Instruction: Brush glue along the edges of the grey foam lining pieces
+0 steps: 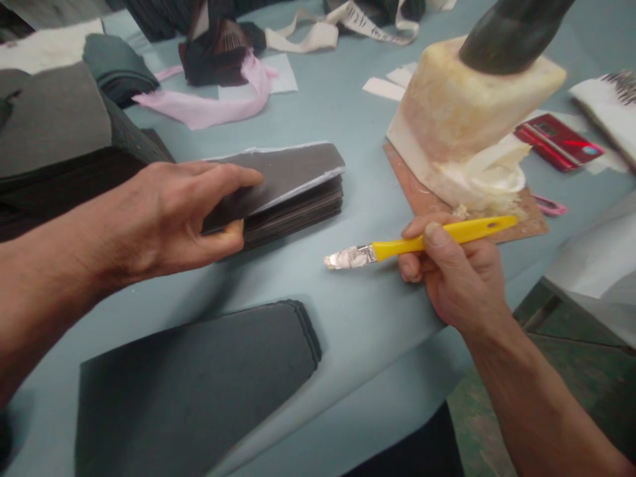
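Observation:
My left hand [183, 215] grips a stack of dark, flat pieces [298, 173], its index finger on top and its thumb at the near side. White, paste-like edging runs along the top piece's borders. In my right hand [457, 271] is a brush [397, 248] with a yellow handle, held between thumb and fingers. Its bristles point left and are coated with something whitish. Closer to me lies another stack of dark green-grey pieces [199, 384], with rounded corners at its right end.
A pale, glue-crusted container [477, 99] with a black top stands on a brown board [415, 182]. Nearby lies a red, shiny box [561, 139]. Thick dark stacks [54, 119] fill the left, with pink cloth [213, 106] and white tape [308, 36] behind.

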Demonstrator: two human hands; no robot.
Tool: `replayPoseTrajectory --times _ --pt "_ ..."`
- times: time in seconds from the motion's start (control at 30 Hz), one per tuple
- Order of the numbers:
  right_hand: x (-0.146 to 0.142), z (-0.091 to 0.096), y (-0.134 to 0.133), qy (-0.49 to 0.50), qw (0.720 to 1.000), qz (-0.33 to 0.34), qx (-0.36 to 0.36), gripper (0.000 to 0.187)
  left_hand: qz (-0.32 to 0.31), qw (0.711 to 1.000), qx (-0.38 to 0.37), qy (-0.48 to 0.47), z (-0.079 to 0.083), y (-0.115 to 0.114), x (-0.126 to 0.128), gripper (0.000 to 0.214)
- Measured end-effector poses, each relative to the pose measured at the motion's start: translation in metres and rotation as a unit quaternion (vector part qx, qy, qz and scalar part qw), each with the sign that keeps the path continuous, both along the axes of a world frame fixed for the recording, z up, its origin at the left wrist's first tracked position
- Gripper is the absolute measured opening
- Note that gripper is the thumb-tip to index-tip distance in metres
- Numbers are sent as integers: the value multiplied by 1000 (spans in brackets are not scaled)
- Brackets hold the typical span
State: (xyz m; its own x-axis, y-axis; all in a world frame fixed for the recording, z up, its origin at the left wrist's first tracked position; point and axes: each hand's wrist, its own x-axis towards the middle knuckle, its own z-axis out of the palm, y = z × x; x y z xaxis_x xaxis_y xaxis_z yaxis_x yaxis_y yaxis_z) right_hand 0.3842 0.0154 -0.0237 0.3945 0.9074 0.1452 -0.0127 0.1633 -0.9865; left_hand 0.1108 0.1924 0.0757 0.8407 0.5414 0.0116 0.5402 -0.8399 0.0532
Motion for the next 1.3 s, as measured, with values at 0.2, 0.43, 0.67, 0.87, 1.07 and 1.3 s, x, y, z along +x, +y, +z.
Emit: replayPoseTrajectory --times 0.2,0.43,0.67,0.87,1.07,1.3 --pt "1 -2 1 25 1000 14 14 38 21 998 53 11 -6 -12 8 63" --pt "0 -3 1 36 999 25 20 40 56 994 69 62 -8 -20 10 61" --pt "1 -5 0 34 999 29 22 44 1 997 30 66 -2 -5 -7 57" --pt "3 -9 0 56 998 30 14 43 46 998 9 52 -3 -1 6 58" --pt "2 -11 3 77 996 31 28 46 152 988 -7 7 1 0 26 28" --pt "1 -12 5 94 995 19 21 52 242 964 0 -107 30 2 22 6"
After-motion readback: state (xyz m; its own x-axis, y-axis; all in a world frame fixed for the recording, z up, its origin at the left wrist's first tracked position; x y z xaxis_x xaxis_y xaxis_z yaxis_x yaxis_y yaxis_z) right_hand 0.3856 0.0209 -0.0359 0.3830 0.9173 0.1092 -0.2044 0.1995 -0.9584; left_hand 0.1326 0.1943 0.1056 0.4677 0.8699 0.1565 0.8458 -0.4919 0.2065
